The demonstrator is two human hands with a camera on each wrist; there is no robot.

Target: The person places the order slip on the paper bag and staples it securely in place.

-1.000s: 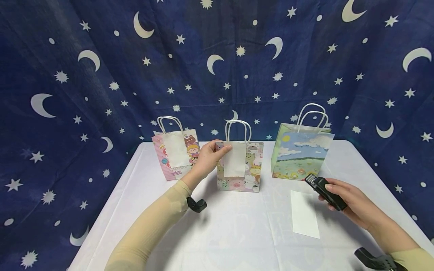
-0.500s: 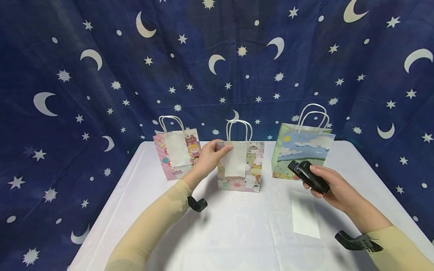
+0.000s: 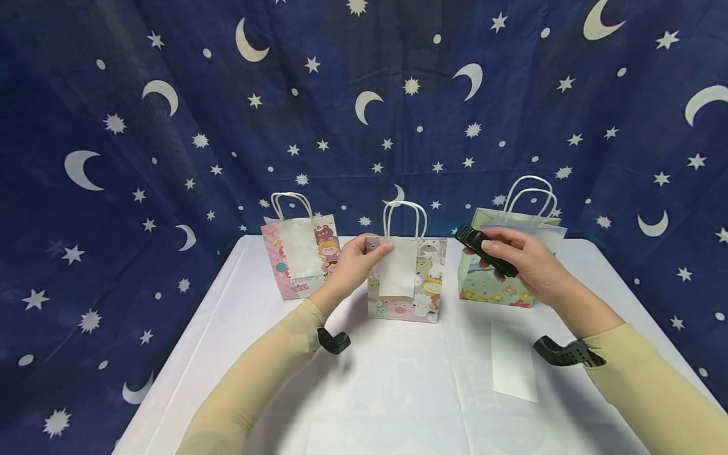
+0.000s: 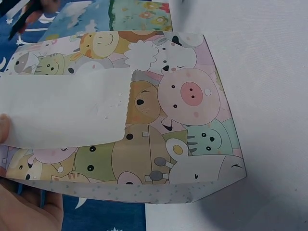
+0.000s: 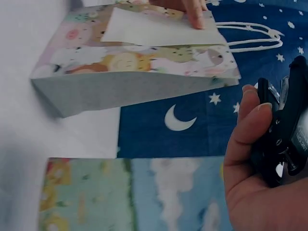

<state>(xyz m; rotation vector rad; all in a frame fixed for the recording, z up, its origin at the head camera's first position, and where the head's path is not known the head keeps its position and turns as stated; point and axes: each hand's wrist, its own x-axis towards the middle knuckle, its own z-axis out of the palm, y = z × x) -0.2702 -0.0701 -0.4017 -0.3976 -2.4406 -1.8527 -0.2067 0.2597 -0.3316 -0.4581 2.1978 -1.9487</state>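
In the head view, my left hand [image 3: 355,268] pinches the top edge of the middle paper bag [image 3: 430,284], printed with cartoon animals. Its thumb presses a white paper slip [image 3: 397,272] against the bag's front. The left wrist view shows the slip's ragged end [image 4: 115,106] lying over the animal print. A black stapler [image 3: 487,250] is gripped in my right hand [image 3: 526,260], raised to the right of that bag and apart from it. From the right wrist, the stapler [image 5: 284,120] has its jaws parted, with no paper between them.
At the left stands a pink cartoon bag [image 3: 273,259] with a white slip [image 3: 300,246] on its front. A landscape-print bag [image 3: 489,291] stands at the right, partly behind my right hand. Another white slip [image 3: 514,363] lies on the white-covered table [image 3: 398,392].
My right hand has carried the stapler up and to the left, from above the loose slip to in front of the landscape bag. The left hand keeps its pinch on the middle bag.
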